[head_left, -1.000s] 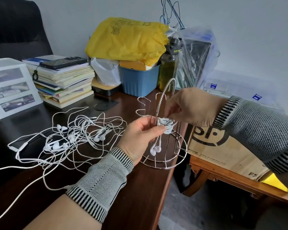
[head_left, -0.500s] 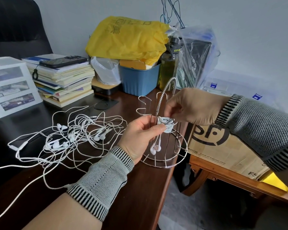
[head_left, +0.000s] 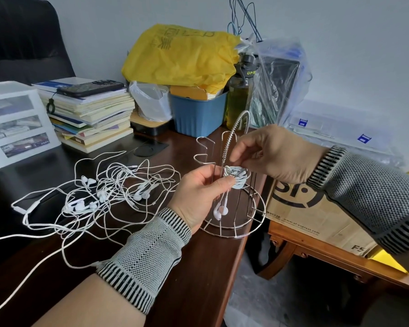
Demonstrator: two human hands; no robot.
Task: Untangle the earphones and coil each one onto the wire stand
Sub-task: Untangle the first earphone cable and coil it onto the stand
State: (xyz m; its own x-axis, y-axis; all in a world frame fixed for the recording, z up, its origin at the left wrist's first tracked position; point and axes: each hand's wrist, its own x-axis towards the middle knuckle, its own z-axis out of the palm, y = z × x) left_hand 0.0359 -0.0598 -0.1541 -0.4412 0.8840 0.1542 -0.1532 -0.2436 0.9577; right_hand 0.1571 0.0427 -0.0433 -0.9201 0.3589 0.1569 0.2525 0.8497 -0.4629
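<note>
A chrome wire stand [head_left: 253, 223] with upright hooks sits at the right edge of the dark wooden desk [head_left: 198, 267]. One white earphone is wound into a tight coil [head_left: 236, 174] around one of its hooks, and its two earbuds [head_left: 220, 211] hang below. My left hand [head_left: 198, 197] pinches the coil from the left with thumb and fingers. My right hand [head_left: 274, 154] pinches the wire at the top of the coil from the right. A tangled pile of white earphones [head_left: 104, 192] lies on the desk to the left.
A stack of books [head_left: 90, 114] with a phone [head_left: 90, 87] on top stands at the back left, beside a white drawer unit [head_left: 14, 123]. A blue bin [head_left: 196, 114], yellow bag [head_left: 180, 55] and bottle [head_left: 240, 93] stand behind the stand. A cardboard box [head_left: 312, 220] sits on a lower table right.
The coil has been drawn a little tighter on the hook. Both hands have stayed at the coil with only small finger shifts.
</note>
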